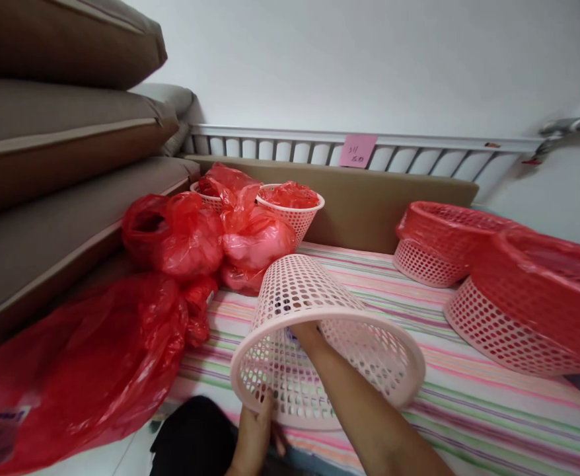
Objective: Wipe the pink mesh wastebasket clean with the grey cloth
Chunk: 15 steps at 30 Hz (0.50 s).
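Observation:
A pink perforated plastic basket (314,297) lies on its side on the striped sheet, its open mouth toward me. My left hand (256,430) grips the basket's lower rim, fingers closed round it. My right forearm reaches into the basket's mouth. My right hand (304,330) is inside, mostly hidden behind the mesh wall, so its fingers do not show.
Red plastic bags (181,235) are piled at the left, with a big one (76,370) in front. Two lined baskets (292,205) stand behind. More red-lined baskets (518,291) lie at the right. Brown cushions (57,132) are stacked at the left. A white railing (419,149) runs along the wall.

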Each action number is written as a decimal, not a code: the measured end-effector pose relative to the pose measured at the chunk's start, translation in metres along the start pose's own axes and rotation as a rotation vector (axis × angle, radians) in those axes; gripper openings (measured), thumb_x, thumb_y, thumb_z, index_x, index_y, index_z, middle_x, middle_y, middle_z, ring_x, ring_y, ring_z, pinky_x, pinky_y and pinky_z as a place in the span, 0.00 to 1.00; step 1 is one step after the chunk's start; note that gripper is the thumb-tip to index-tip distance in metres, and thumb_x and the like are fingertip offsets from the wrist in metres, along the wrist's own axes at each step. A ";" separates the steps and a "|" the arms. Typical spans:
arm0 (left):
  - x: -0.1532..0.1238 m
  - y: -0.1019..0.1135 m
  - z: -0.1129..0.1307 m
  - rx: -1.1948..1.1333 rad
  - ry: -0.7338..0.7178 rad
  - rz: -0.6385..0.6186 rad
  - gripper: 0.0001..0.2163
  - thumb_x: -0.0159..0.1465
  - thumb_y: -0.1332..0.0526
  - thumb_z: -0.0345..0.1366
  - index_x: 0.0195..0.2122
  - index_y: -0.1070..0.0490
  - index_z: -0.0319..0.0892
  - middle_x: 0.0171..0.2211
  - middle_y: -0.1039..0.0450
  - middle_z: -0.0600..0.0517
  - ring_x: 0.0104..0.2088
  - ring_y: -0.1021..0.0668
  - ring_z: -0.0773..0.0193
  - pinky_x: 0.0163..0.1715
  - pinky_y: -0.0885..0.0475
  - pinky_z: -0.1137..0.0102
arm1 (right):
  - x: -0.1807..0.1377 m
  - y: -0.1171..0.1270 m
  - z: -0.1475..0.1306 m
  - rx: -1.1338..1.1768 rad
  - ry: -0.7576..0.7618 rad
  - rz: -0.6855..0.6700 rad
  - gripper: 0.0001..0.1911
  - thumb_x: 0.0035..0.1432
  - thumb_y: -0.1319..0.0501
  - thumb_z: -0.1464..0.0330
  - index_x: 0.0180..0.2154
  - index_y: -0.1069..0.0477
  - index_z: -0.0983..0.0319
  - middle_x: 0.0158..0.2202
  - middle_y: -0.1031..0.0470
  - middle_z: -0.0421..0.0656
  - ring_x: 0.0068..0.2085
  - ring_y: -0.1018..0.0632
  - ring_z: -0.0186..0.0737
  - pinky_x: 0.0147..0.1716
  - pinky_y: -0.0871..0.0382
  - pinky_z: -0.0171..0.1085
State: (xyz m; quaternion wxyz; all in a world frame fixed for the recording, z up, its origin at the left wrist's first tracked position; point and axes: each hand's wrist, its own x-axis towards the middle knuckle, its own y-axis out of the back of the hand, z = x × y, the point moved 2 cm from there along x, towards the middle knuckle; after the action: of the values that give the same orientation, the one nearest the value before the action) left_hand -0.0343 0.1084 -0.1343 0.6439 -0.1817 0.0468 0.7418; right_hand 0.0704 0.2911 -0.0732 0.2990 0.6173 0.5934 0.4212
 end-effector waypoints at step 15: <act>0.004 0.015 0.007 0.117 -0.272 0.156 0.28 0.53 0.39 0.56 0.45 0.29 0.37 0.45 0.21 0.38 0.39 0.17 0.48 0.35 0.22 0.63 | -0.137 0.021 -0.008 -0.338 0.060 -0.153 0.19 0.51 0.46 0.77 0.45 0.27 0.62 0.42 0.27 0.53 0.43 0.24 0.51 0.40 0.35 0.43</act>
State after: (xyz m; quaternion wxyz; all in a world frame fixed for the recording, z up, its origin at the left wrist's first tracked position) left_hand -0.0508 0.1123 -0.1312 0.5941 -0.0376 0.0164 0.8033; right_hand 0.0818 0.1524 -0.0735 0.4118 0.4984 0.5681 0.5092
